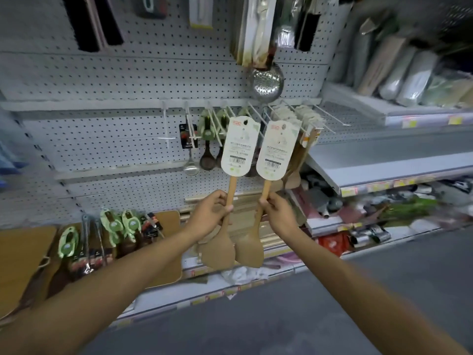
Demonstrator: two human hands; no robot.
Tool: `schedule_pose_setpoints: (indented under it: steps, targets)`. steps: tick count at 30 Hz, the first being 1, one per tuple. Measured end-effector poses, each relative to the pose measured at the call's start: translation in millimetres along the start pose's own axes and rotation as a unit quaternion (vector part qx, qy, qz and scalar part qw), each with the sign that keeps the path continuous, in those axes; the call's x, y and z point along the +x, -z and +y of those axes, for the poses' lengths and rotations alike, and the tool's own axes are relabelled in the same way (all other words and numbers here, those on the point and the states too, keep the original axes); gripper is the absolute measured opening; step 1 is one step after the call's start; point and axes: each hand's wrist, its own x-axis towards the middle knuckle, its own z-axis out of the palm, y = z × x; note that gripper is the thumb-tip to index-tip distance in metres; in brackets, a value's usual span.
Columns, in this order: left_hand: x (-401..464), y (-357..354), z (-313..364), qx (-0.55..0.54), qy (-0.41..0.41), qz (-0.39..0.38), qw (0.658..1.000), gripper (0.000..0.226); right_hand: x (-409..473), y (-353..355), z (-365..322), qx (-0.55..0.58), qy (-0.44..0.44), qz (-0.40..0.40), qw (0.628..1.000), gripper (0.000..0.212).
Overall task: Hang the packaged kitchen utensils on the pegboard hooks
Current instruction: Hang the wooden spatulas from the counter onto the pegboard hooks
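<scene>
1. Nearest, two bare forearms reach in from the bottom corners of the frame and meet near the centre.
2. The left hand (211,210) has its fingers curled round the handle of the left wooden spatula (222,224), thumb pressed on the front of the stick.
3. The right hand (277,212) pinches and wraps the handle of the right wooden spatula (252,237) just beside it; the two hands sit close but apart.
4. Both spatulas stand nearly upright with their flat blades down, the blades side by side and touching or overlapping at lower centre.
5. Each handle top carries a pale card: the left card (239,146) and the right card (276,149), both showing barcodes, raised just in front of the hook row.
6. Lower left, on a shelf, lie wooden boards (23,248) and green-carded utensils (116,226).
7. Behind the cards, white wire hooks (258,115) jut from a rail at centre frame; some at the right hold more pale-carded wooden utensils (304,119), and dark ladles (207,152) hang to the left.
8. A steel skimmer (267,84) hangs above the hooks.
9. The grey pegboard (115,80) fills the upper left; brushes (89,21) hang along its top.
10. To the right, shelves (384,165) hold wrapped goods, blurred.
</scene>
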Motion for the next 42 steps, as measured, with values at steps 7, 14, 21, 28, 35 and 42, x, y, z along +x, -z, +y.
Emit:
schedule_pose_setpoints:
  steps: [7, 14, 21, 28, 35, 42]
  targets:
    - [42.5, -75.5, 12.8, -0.012, -0.012, -0.005, 1.000, 0.035, 15.4, 75.3, 34.9, 0.034, -0.008, 0.015, 0.999, 0.004]
    - [92.5, -113.6, 0.6, -0.011, -0.014, -0.043, 0.999, 0.023, 48.5, 116.8, 57.8, 0.041, -0.039, 0.054, 0.997, 0.011]
    - [156.3, -131.7, -1.1, -0.008, -0.017, -0.095, 0.995, 0.016, 92.6, 145.2, 75.8, 0.049, -0.066, 0.085, 0.993, 0.020]
    - [197.5, -143.9, 0.5, 0.002, -0.037, -0.133, 0.990, 0.015, 129.8, 167.0, 85.0, 0.028, -0.085, 0.119, 0.989, 0.021]
    - [219.4, -156.6, -1.7, 0.052, -0.027, -0.144, 0.988, 0.015, 166.6, 194.4, 100.9, -0.001, -0.130, 0.122, 0.984, 0.023]
    - [237.5, -187.2, -1.0, 0.072, -0.014, -0.108, 0.991, 0.015, 202.0, 228.0, 135.6, -0.025, -0.142, 0.064, 0.988, 0.024]
